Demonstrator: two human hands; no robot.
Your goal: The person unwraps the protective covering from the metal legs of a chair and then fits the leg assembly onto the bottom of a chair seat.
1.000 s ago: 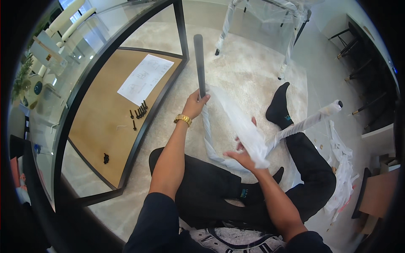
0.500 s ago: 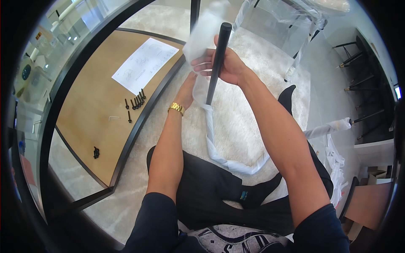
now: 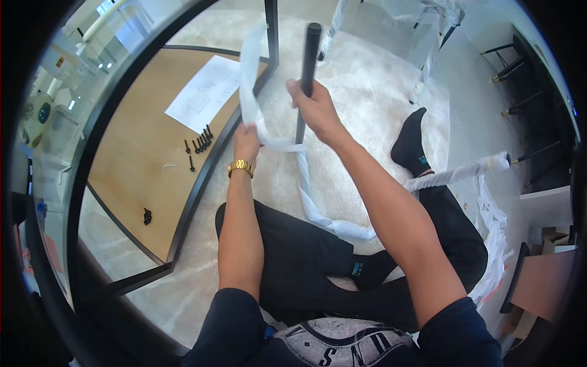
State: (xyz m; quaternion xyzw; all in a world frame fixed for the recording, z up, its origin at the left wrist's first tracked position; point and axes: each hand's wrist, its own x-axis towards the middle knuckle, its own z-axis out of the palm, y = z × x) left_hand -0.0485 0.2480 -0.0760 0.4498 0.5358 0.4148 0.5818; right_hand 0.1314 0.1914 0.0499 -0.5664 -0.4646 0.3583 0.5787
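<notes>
I sit on a pale carpet with my legs crossed in front of me. My right hand [image 3: 313, 109] grips a black metal tube [image 3: 309, 58] and holds it upright, its lower part still wound in white foam wrap. My left hand [image 3: 246, 136], with a gold bracelet at the wrist, pulls a strip of that white wrap [image 3: 251, 79] up and away from the tube. The loosened wrap trails in a twisted band [image 3: 318, 208] down across my lap.
An upturned wooden tabletop [image 3: 140, 153] with a black frame lies to my left, carrying an instruction sheet [image 3: 205, 92], several black bolts [image 3: 199, 142] and a hex key [image 3: 170, 165]. Another wrapped tube [image 3: 465, 172] lies by my right foot. Loose wrap lies at right.
The tube has gone from lying across my lap to held upright. My right hand moved from the wrap to grip the tube, and my left hand now peels the wrap off.
</notes>
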